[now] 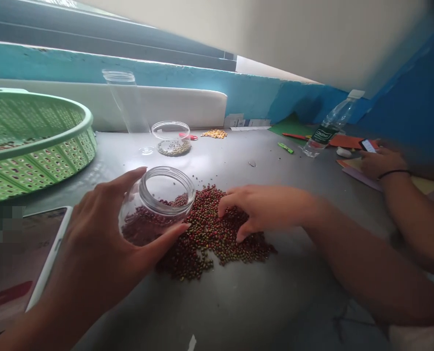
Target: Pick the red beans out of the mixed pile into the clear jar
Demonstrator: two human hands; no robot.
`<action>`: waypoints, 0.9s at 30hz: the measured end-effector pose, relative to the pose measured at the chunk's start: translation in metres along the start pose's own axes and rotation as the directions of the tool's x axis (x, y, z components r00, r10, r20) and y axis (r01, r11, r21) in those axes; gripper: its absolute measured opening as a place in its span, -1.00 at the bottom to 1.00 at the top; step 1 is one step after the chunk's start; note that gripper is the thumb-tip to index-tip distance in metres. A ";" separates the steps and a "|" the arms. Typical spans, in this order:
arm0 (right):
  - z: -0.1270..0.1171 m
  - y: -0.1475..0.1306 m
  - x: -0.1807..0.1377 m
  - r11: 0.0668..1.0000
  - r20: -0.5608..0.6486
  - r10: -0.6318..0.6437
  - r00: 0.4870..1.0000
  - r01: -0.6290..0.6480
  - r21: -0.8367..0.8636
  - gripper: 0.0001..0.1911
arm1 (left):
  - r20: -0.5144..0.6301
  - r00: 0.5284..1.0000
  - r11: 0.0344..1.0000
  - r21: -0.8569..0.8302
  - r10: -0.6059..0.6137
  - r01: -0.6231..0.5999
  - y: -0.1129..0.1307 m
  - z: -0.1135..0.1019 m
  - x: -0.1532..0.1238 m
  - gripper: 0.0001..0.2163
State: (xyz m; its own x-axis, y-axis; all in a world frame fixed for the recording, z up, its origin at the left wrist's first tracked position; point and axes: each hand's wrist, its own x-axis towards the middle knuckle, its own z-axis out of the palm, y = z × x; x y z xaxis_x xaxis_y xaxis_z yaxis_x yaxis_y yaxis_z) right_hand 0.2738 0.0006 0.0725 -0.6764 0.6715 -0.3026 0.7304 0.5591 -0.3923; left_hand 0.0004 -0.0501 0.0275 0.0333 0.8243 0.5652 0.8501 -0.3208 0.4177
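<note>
My left hand [103, 243] is wrapped round a small clear glass jar [158, 202], tilted toward a heap of beans, with red beans inside it. The heap of mixed red and green beans [209, 231] lies on the grey table just right of the jar. My right hand [261, 209] rests on top of the heap, fingers curled down into the beans as if pinching some; what sits between the fingertips is too small to see.
A green perforated basket [37, 141] stands at the left, a phone [23, 258] lies before it. A second glass jar with greenish beans [171, 139] and a tall clear container [125, 102] stand behind. Another person's hand [380, 161], a water bottle [326, 129] and coloured paper [345, 141] occupy the right.
</note>
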 end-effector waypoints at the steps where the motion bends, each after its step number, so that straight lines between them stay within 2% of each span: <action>1: 0.002 0.000 0.003 1.000 -0.004 -0.020 1.000 0.020 0.002 -0.57 | 0.002 1.000 1.000 0.002 -0.002 0.002 0.000 0.001 0.000 -0.25; 5: 0.007 -0.001 0.014 0.989 -0.036 -0.144 0.989 0.145 0.038 -0.80 | 0.016 1.000 1.000 0.001 -0.024 0.024 -0.001 0.002 0.000 -0.25; 7: 0.009 -0.002 0.018 0.976 -0.071 -0.189 0.979 0.195 0.099 -0.84 | 0.018 0.999 0.999 -0.011 -0.045 0.046 -0.001 0.001 0.001 -0.24; 10: 0.016 -0.006 0.025 0.926 -0.186 -0.132 0.974 0.188 0.328 -0.85 | 0.007 0.999 0.998 -0.017 -0.052 0.052 -0.003 -0.001 0.002 -0.24; 12: 0.023 -0.010 0.032 0.783 -0.201 0.006 0.980 0.121 0.610 -0.83 | -0.016 0.999 0.999 -0.001 -0.032 0.032 -0.005 -0.001 0.003 -0.21; 14: 0.031 -0.011 0.040 0.522 -0.120 0.112 0.986 0.044 0.852 -0.84 | -0.034 0.999 1.000 0.021 -0.015 0.015 -0.008 -0.001 0.003 -0.18; 16: 0.036 -0.012 0.046 0.284 -0.032 0.140 0.990 -0.009 0.959 -0.87 | -0.035 0.999 0.999 0.029 -0.022 0.023 -0.010 0.000 0.003 -0.17; 18: 0.038 -0.011 0.049 0.146 0.012 0.134 0.991 -0.031 0.989 -0.84 | -0.038 0.999 0.999 0.023 -0.036 0.037 -0.011 0.001 0.003 -0.18; 21: 0.036 -0.011 0.047 0.071 0.027 0.111 0.993 -0.035 0.997 -0.80 | -0.048 0.998 0.999 0.010 -0.030 0.030 -0.011 0.002 0.004 -0.18; 27: 0.033 -0.014 0.041 0.055 0.013 0.117 0.993 -0.020 0.998 -0.77 | -0.048 0.999 1.000 0.008 -0.023 0.023 -0.010 0.002 0.005 -0.18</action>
State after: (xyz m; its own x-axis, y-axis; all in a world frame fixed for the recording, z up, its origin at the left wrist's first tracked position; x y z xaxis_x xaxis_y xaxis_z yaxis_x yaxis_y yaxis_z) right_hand 0.2327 0.0050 0.0370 -0.5874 0.7259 -0.3580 -0.0406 -0.4682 -0.8827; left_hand -0.0073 -0.0417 0.0247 -0.0115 0.8082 0.5888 0.8551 -0.2974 0.4248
